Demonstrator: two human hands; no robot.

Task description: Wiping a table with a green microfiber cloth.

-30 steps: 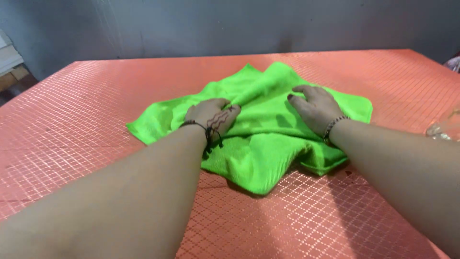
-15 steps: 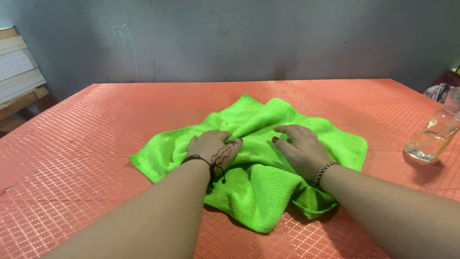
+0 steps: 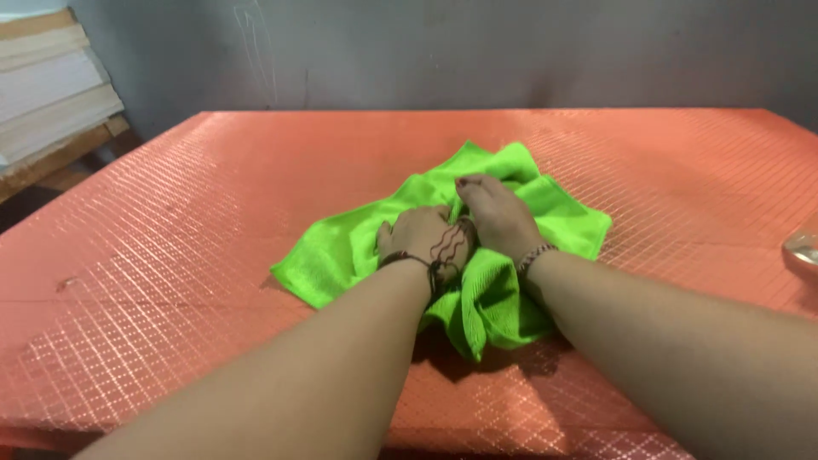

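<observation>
Both hands bunched up on a green cloth (image 3: 443,247) in the middle of the table (image 3: 213,255)

Head view: the left hand (image 3: 423,237) was curled tight with a fistful of cloth, and the right hand (image 3: 497,215) touched it on the far side, fingers bent down and pinching a fold. Cloth lay crumpled, one corner hanging toward the near edge. Looked like the gathering stage to me; the next move probably needs a firm grip on an edge. Stacked boards (image 3: 51,94) sat far left of the cloth, something glassy (image 3: 803,247) far right.

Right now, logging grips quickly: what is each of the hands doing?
Left hand: closed, bunching the green cloth.
Right hand: pressed on the cloth; grip cannot be told.
</observation>
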